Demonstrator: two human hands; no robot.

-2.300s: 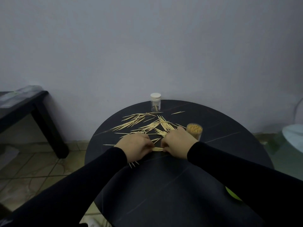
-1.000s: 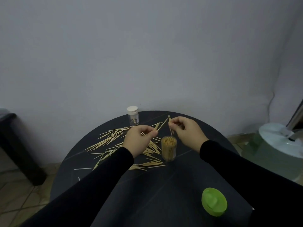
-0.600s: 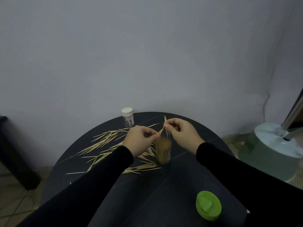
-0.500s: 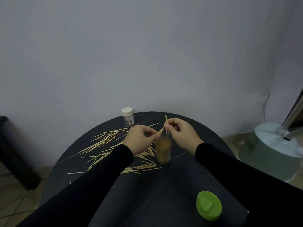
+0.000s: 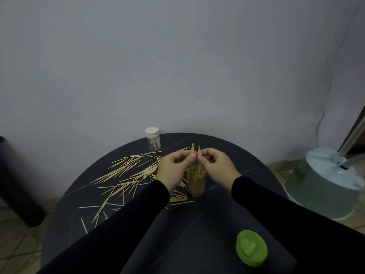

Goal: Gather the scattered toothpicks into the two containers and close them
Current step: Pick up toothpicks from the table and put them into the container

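An open clear container (image 5: 196,180), nearly full of toothpicks, stands mid-table. Just above its mouth, my left hand (image 5: 173,170) and my right hand (image 5: 217,167) each pinch a few toothpicks upright, tips pointing up, fingertips almost touching. Several loose toothpicks (image 5: 130,171) lie scattered over the left half of the round black table (image 5: 246,175). A second clear container (image 5: 152,141) with a white cap on stands at the far edge, holding a few toothpicks. A green lid (image 5: 251,247) lies upside down near the front right.
A pale green and white appliance (image 5: 327,180) stands on the floor right of the table. A dark furniture leg (image 5: 17,194) stands at the left. A grey wall is right behind the table. Tiled floor shows at the lower left.
Both hands lifted from the table with toothpicks and came over the open container. In the last half second my left hand's toothpicks turned upright beside those in my right hand.
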